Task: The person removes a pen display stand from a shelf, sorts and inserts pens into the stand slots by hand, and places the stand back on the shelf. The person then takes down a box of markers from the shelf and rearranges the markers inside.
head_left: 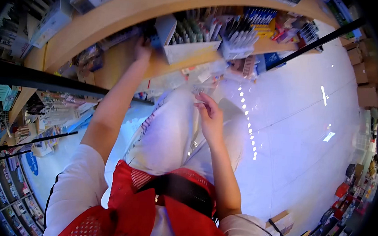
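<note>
My left hand [142,50] reaches onto a wooden shelf [113,63] at the upper left, beside a white box [187,49] full of pens. Its fingers are blurred against dark items at the back, and what they touch cannot be made out. Over my knees, my right hand [209,111] hangs in the air with fingers partly curled and apart, holding nothing. Right of the pen box stands a clear container [239,44] of pens, with a yellow display box [263,28] behind it.
A higher curved shelf [162,0] carries more pen boxes. Black metal bars [45,80] cross at the left and upper right. Packets [201,77] lie below the shelf. Cardboard boxes [365,83] line the far right, beyond the shiny floor [294,139].
</note>
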A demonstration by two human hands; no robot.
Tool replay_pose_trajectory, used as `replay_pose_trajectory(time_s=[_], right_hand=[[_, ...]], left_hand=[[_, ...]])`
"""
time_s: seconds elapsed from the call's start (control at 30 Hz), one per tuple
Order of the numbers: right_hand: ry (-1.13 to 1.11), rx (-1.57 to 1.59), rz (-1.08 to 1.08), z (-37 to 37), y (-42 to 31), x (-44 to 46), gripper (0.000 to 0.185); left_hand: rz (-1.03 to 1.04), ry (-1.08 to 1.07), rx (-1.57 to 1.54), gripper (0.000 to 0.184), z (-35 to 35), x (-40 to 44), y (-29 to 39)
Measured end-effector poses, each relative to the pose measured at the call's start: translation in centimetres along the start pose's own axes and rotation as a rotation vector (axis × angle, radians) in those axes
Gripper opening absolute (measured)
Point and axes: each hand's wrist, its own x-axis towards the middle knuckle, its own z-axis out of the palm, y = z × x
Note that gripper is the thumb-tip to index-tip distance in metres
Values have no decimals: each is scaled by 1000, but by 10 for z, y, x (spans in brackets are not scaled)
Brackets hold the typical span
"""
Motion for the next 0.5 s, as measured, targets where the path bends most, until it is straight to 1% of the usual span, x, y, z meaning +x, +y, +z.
replay_pose_trajectory(time_s=[0.03,0.1,0.17,0.23,0.3,0.33,0.37,0.4,0.43,0.5], right_hand=[[72,20,-57,-6,-10,7,31],[212,68,-169,-18,-43,19,31],[417,-55,-444,-41,-87,42,32],[581,-87,-623,-63,-137,68,35],[659,-147,-731,-83,-187,101,40],[671,-194,-682,-96,-202,124,42],[634,-252,-617,-106,-211,150,42],[595,-314,-553,-117,-219,176,43],[508,-388,-475,-126,-226,195,43],[158,-164,-61,-131,-254,196,36]], left_hand=[[34,-8,-52,39,1,3,-11],[99,-42,-71,44,-8,-8,-12],[-58,-39,-233,47,-20,-44,6],[-94,-74,-211,46,-36,-93,37],[-130,-232,-213,47,-54,-139,74],[-89,-297,-300,45,-51,-152,57],[-50,-361,-385,44,-48,-164,38],[-80,-426,-400,43,-52,-182,49],[-111,-490,-413,42,-55,-201,60],[75,-640,-362,36,-50,-221,41]])
